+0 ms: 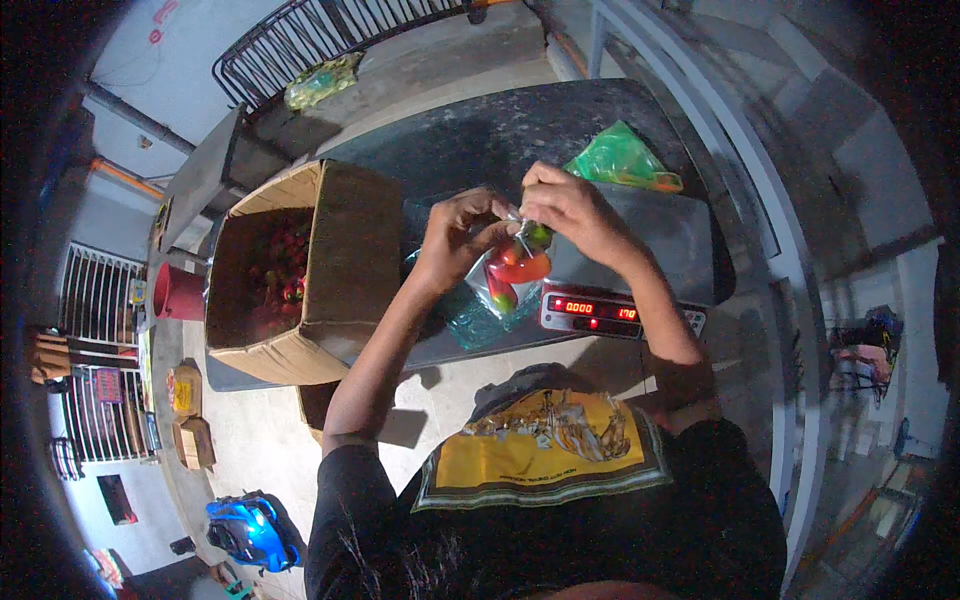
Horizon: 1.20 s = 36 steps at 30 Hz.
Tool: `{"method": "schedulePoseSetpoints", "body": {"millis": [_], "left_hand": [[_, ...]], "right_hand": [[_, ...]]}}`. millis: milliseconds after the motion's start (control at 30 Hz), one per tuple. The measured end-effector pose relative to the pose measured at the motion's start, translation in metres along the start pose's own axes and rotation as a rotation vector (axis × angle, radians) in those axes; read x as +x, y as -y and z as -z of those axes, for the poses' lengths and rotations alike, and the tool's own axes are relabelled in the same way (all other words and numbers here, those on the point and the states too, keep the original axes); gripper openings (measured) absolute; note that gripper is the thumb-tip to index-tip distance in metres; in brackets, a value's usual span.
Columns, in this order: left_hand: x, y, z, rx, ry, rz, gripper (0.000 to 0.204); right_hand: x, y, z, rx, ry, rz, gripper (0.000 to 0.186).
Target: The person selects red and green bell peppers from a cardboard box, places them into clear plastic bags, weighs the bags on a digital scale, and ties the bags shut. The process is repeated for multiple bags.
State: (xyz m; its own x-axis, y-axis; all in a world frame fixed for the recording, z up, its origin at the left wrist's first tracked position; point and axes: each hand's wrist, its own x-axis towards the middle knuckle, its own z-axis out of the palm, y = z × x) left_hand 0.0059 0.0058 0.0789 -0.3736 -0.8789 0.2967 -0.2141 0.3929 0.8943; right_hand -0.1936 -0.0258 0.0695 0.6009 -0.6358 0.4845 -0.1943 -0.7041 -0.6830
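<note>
My left hand and my right hand are close together, fingers pinched at the top of a small clear plastic bag holding several red, orange and green peppers. The bag hangs over the middle of the dark tabletop, beside a silver weighing scale with a lit red display along its near edge. Clear blue-tinted plastic lies below the bag. Left of my hands stands an open cardboard box with many small red items inside.
A green plastic bag lies behind the scale. A red bucket and brown packages are at the left. A blue scooter is at lower left, a metal railing at the back, and a grey metal post runs along the right.
</note>
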Motion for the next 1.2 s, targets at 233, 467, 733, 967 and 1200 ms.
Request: {"method": "schedulePoseSetpoints", "body": {"millis": [233, 467, 733, 967, 1200], "left_hand": [[0.019, -0.048, -0.028, -0.652, -0.197, 0.048, 0.011], [0.001, 0.042, -0.037, 0.016, -0.668, 0.049, 0.006], [-0.014, 0.066, -0.047, 0.11, -0.609, 0.023, 0.008], [-0.015, 0.056, -0.054, 0.014, -0.516, 0.001, 0.008], [-0.009, 0.049, -0.054, -0.025, -0.555, -0.012, 0.01]], "right_hand": [[-0.01, -0.046, -0.057, 1.362, -0.254, -0.279, 0.039], [0.005, -0.02, -0.129, 1.745, -0.616, -0.792, 0.018], [-0.014, -0.018, -0.11, -0.091, -0.632, -0.295, 0.017], [-0.013, -0.018, -0.087, -0.135, -0.7, -0.31, 0.016], [-0.004, -0.006, -0.076, -0.03, -0.739, -0.286, 0.014]]}}
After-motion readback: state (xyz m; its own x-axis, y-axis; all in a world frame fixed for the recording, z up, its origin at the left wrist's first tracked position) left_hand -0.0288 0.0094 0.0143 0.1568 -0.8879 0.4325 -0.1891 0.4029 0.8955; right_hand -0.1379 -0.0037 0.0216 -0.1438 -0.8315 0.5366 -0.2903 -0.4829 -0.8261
